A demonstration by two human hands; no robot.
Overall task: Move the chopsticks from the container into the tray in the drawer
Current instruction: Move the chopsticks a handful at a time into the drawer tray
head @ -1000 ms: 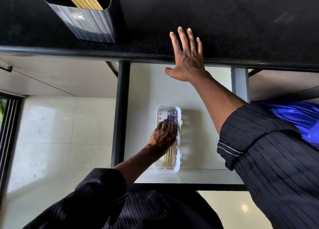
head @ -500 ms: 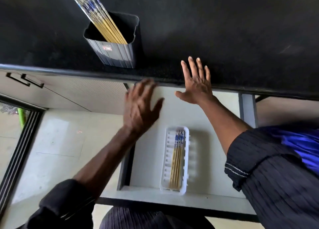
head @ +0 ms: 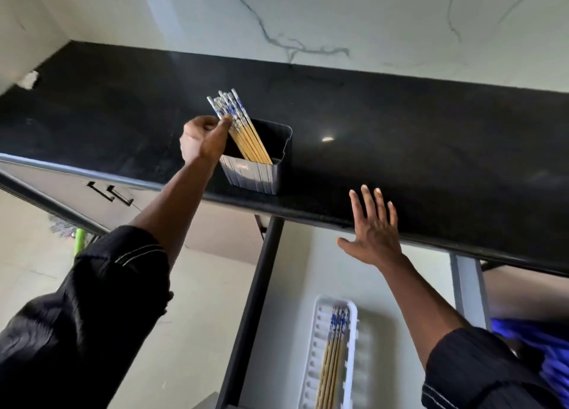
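A dark ribbed container stands near the front edge of the black countertop. Several yellow chopsticks with blue-and-white tops lean to the left in it. My left hand is at their patterned upper ends, its fingers closed around some of them. My right hand rests flat and spread on the counter's front edge. Below, the white drawer is pulled out. A white slotted tray lies in it, holding a few chopsticks lengthwise.
A marbled white wall rises behind the counter. The drawer's dark side rail runs along its left. Closed cabinet fronts with black handles sit at left above a pale tiled floor. Blue cloth shows at the right edge.
My left hand left the tray in the drawer, rose to the counter and closed on the chopsticks in the container. The view tilted upward. My right hand stayed on the counter edge.
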